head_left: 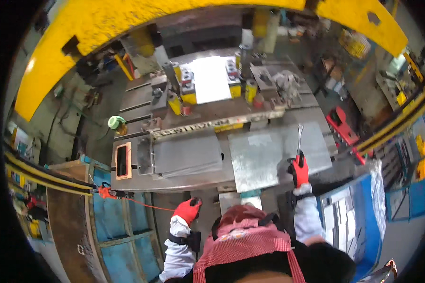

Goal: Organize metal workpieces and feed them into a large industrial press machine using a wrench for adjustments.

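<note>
My right hand [299, 170], in a red and black glove, is closed round the lower end of a metal wrench [300, 137]. The wrench points away from me, its ring end up, above the right part of a bare metal sheet [255, 162] on the press table. My left hand [188, 211], gloved alike, is held low in front of the table's near edge with its fingers curled in. What it holds, if anything, is hidden. A thin red cord [148, 204] runs from the left toward this hand; whether the hand touches it I cannot tell.
A stack of grey sheets [189, 153] lies left of the bare sheet. Behind stands a die set [212, 111] with posts and yellow blocks. A green-capped bottle [114, 122] is at the table's left edge. A blue bin [363, 221] holds metal pieces at right.
</note>
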`<state>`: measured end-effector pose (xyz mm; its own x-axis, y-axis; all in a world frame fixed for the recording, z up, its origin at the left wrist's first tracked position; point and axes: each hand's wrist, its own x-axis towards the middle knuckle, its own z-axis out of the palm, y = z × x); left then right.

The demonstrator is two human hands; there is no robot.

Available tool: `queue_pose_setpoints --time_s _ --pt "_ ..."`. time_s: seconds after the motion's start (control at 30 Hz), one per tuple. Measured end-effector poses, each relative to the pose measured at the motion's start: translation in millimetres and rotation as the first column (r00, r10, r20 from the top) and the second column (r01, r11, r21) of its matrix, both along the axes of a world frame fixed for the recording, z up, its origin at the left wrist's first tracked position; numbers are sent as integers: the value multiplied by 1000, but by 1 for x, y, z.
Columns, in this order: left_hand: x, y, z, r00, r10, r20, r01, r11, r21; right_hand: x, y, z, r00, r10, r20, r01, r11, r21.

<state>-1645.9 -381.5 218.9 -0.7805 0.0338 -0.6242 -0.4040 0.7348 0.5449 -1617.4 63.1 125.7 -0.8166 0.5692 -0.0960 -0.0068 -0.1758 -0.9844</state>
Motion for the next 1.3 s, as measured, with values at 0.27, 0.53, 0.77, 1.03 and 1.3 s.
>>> queue_pose_setpoints --time_s 0.27,0.53,0.77,1.03,1.3 --pt "-133 97 20 940 340 18 -132 315 940 -177 -84 180 783 595 -181 -553 799 235" --pt "-299 149 -15 951 151 270 -241 -185 953 -308 -106 204 589 808 12 -806 588 -60" --pt "-278 166 -12 752 629 -197 140 139 980 -158 -45 193 785 610 -109 -614 789 -5" --pt "-195 29 42 444 479 -757 94 816 571 -26 18 60 782 592 197 -543 801 -251" --pt "-206 -9 128 828 178 -532 113 876 469 -36 -26 111 831 511 221 -544 829 129"
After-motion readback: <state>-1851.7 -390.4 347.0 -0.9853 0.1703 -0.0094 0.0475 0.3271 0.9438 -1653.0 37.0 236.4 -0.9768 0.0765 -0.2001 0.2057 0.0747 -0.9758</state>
